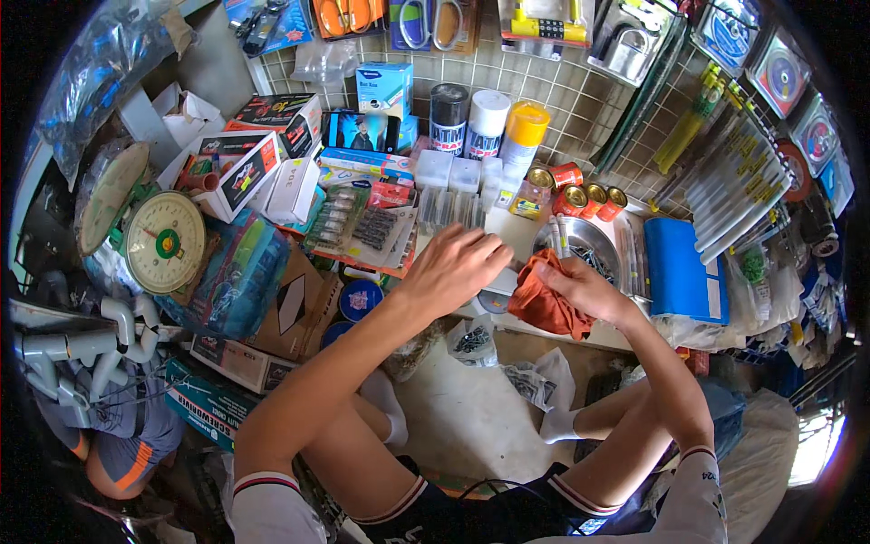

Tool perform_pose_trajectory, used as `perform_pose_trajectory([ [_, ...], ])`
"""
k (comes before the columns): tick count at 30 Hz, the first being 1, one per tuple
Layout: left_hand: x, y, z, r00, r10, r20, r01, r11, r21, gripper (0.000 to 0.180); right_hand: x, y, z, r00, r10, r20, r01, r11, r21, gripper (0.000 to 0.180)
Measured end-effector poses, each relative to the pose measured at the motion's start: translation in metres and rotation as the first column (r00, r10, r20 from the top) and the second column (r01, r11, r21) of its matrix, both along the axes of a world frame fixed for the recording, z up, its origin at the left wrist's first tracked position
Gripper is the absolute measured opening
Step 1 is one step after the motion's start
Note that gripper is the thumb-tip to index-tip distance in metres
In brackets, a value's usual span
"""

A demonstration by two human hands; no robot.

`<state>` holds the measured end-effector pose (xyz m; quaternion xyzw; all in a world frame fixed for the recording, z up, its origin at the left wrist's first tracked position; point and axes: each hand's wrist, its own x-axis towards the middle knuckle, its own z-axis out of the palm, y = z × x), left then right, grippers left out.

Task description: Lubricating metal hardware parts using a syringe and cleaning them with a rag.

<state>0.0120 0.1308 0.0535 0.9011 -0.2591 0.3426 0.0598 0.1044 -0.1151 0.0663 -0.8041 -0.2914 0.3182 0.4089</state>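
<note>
My right hand [587, 288] grips a crumpled orange-red cloth [542, 306], its thumb lying on top of the folds. The cloth hangs over the front edge of the white shelf board [612, 337]. To its left my left hand [460, 265] is closed with curled fingers, its back turned up. Whatever those fingers hold, if anything, is hidden beneath them. Just beyond this hand stand small clear plastic boxes [464, 174] and a row of clear packets [437, 208]. A round metal bowl [614, 238] with small dark pieces lies beyond the cloth.
Several small red cans [569, 201] and three spray cans [488, 125] stand at the back. A propped phone [361, 131] and a dial scale [166, 241] are to the left, a blue pack [680, 272] to the right. Another person's leg [136, 458] shows lower left.
</note>
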Motion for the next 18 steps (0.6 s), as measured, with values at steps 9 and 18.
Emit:
perform_pose_trajectory([
  [9,-0.009,-0.009,-0.002,0.664,-0.159,-0.731,-0.025,0.972,-0.234,0.027,-0.03,0.0,0.01,0.568,0.353,0.744,-0.204,0.936,-0.288,0.034],
  [18,-0.004,-0.008,0.014,0.881,-0.183,-0.436,0.118,0.978,-0.171,0.026,-0.023,-0.003,0.023,0.969,0.204,0.139,-0.189,0.975,-0.117,0.048],
])
